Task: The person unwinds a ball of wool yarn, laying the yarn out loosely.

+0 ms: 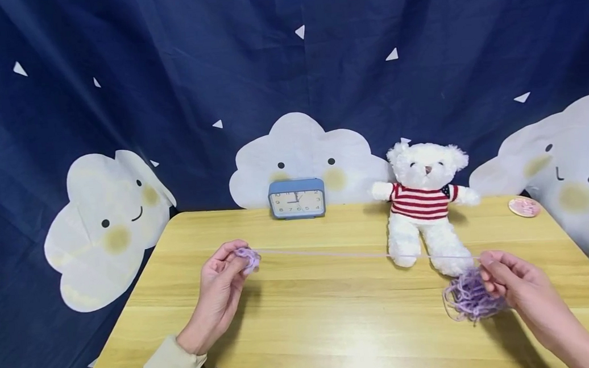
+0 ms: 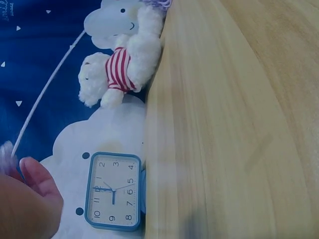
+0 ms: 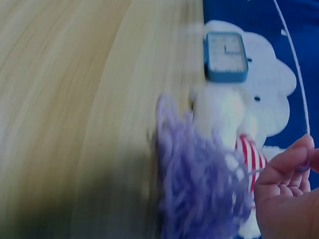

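Note:
My left hand (image 1: 221, 286) pinches a small wound bundle of purple yarn (image 1: 249, 259) between thumb and fingers, above the left part of the table. From it a single purple strand (image 1: 325, 253) runs nearly straight to my right hand (image 1: 518, 282), whose thumb and forefinger pinch it. Under the right fingers hangs a loose, tangled purple yarn clump (image 1: 473, 296). In the right wrist view the yarn clump (image 3: 199, 184) looks large and blurred beside the hand. The left wrist view shows only part of the left hand (image 2: 32, 204) and the strand (image 2: 50, 82).
At the table's back edge stands a blue alarm clock (image 1: 297, 198). A white teddy bear (image 1: 421, 238) in a red striped shirt sits behind the strand. A pink round disc (image 1: 524, 207) lies at the back right corner of the wooden table (image 1: 304, 320). Behind hangs a dark blue curtain (image 1: 244, 50).

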Motion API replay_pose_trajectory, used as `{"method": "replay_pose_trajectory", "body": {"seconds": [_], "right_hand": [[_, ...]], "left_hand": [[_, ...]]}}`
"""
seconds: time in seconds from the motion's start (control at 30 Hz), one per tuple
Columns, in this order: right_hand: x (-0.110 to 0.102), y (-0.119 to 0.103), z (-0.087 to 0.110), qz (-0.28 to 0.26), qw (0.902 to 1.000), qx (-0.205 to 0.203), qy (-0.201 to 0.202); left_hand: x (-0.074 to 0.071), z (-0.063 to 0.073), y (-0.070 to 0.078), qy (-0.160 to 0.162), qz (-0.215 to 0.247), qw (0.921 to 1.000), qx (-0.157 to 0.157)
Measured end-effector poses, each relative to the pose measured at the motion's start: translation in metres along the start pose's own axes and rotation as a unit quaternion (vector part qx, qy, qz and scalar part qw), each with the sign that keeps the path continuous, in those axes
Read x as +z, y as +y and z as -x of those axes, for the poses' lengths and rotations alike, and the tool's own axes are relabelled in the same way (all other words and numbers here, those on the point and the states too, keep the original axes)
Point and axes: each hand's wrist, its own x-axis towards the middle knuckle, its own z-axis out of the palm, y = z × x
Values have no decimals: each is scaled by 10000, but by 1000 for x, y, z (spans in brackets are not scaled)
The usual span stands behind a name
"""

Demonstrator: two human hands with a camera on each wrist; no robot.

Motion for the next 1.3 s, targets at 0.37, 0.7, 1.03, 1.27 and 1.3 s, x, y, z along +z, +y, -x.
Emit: {"method": "replay_pose_trajectory", "body": {"seconds": [0.37,0.7,1.03,1.27,1.3], "right_hand": [[-32,-3,11,-2,9968,201,768],[-54,1,11,965,9880,517,1092],[-59,7,5,2407,9632,1085,496],[-47,-3,10,2504,9609,943,715],[-44,-5,12,2439,9623,855,845]], "left_hand": [[-1,0,-1,-140,83,9999,26],[-1,-1,2,171,147,9997,69],[1,-4,-1,-102,547,9983,181],[3,-4,-2,-90,596,9981,144],[3,-4,-2,-76,569,9983,129]]}}
